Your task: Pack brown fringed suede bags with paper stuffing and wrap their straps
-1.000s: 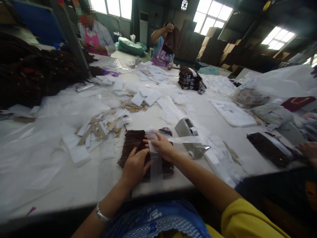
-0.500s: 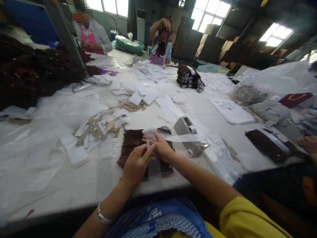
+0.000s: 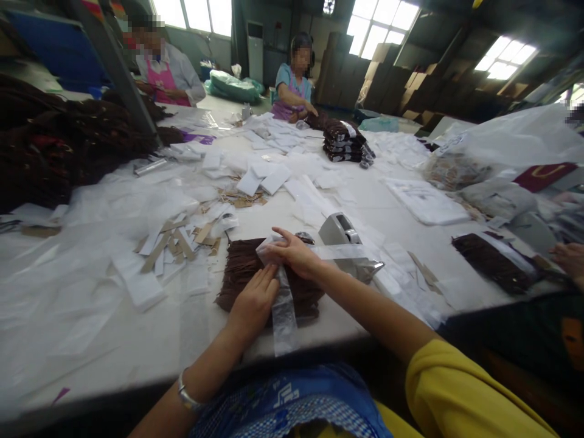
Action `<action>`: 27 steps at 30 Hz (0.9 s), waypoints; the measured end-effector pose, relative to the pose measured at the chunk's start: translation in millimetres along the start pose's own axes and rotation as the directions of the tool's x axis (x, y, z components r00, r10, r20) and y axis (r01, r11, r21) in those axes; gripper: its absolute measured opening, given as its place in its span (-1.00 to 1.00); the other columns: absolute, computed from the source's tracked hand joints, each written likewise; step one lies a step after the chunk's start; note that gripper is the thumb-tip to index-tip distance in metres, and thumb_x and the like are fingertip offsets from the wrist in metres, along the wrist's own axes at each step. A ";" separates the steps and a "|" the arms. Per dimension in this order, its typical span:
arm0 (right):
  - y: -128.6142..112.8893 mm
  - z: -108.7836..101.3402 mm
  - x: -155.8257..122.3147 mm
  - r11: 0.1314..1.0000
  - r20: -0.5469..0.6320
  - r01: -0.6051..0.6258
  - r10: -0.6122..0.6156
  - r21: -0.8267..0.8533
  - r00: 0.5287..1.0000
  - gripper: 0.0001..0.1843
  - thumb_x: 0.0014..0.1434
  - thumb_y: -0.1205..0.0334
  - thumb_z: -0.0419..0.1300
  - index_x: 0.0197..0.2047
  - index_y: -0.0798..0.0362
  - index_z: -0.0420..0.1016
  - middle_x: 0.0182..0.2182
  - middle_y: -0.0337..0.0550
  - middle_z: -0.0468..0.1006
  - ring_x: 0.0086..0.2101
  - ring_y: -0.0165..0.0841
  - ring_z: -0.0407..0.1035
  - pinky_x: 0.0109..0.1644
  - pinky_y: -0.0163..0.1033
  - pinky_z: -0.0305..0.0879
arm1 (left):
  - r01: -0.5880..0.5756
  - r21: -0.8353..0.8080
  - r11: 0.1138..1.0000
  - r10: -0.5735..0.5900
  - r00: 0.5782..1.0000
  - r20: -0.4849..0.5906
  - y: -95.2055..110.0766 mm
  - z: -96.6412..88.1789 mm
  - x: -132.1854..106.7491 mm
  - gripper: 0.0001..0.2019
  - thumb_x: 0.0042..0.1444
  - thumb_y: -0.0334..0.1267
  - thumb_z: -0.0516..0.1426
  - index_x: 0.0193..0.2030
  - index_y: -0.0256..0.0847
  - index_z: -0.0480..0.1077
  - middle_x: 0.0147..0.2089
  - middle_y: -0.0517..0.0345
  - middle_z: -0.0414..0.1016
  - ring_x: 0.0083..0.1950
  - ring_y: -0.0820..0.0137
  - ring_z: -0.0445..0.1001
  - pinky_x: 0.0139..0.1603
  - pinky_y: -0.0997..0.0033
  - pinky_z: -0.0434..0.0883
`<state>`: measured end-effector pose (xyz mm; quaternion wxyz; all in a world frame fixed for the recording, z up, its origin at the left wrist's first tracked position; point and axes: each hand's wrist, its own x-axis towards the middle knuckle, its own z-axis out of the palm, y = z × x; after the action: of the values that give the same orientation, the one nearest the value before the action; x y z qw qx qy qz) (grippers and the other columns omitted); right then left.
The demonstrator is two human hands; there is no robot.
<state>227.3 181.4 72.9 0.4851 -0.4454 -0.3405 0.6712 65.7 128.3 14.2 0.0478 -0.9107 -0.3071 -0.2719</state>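
Observation:
A folded dark brown fringed cloth (image 3: 241,267) lies near the front edge of the white table (image 3: 150,340). A strip of clear plastic tape (image 3: 283,310) runs over the cloth and hangs past its near side. My left hand (image 3: 253,301) lies flat on the cloth beside the strip, fingers together and stretched out. My right hand (image 3: 295,252) pinches the upper end of the strip on top of the cloth. More clear strip leads right from that hand to a grey tape dispenser (image 3: 345,237).
White paper slips and brown card strips (image 3: 177,240) litter the table's left. A stack of dark folded cloths (image 3: 344,143) stands farther back. Another dark cloth (image 3: 493,261) lies at right by someone's hand (image 3: 568,255). Two people work at the far side.
My right hand has slid up along the strip toward the cloth's far edge. My left hand has flattened onto the cloth. The far worker has lowered a dark cloth to the table.

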 end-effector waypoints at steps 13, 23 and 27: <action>-54.1 -5.6 66.5 0.946 0.145 -0.263 0.292 -0.189 0.945 -0.37 0.04 0.52 0.32 0.19 0.02 0.41 -0.36 -0.30 0.55 -0.52 -0.59 0.33 -0.57 -0.55 0.20 | -0.003 -0.087 0.996 0.013 0.993 0.118 -6.6 0.7 0.2 -0.69 0.17 -0.57 -0.08 -0.02 -0.38 0.37 0.34 -0.30 0.29 0.37 0.13 0.27 0.33 0.04 0.32; -49.9 -9.1 90.2 0.967 -0.002 -0.249 0.250 0.060 0.968 -0.57 0.15 0.59 0.12 0.05 0.05 0.30 -0.31 -0.24 0.52 -0.28 -0.42 0.54 -0.18 -0.25 0.54 | 0.022 -0.156 0.987 0.001 0.989 0.149 -7.3 1.8 -1.2 -0.71 0.14 -0.54 -0.04 -0.02 -0.38 0.35 0.35 -0.33 0.25 0.40 0.11 0.21 0.35 0.01 0.29; -54.6 -7.8 104.6 0.976 0.088 -0.180 0.169 0.127 0.982 -0.58 0.17 0.45 0.25 0.07 0.03 0.31 -0.22 -0.19 0.55 -0.26 -0.46 0.53 -0.18 -0.36 0.52 | 0.037 -0.161 0.986 -0.013 0.989 0.147 -7.7 1.9 -1.2 -0.70 0.14 -0.54 -0.03 -0.02 -0.34 0.35 0.36 -0.28 0.25 0.40 0.14 0.21 0.35 0.03 0.30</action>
<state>239.7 297.7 90.6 0.4397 -0.4139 -0.2725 0.7491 61.3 134.4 11.3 -0.0529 -0.9250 -0.2980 -0.2296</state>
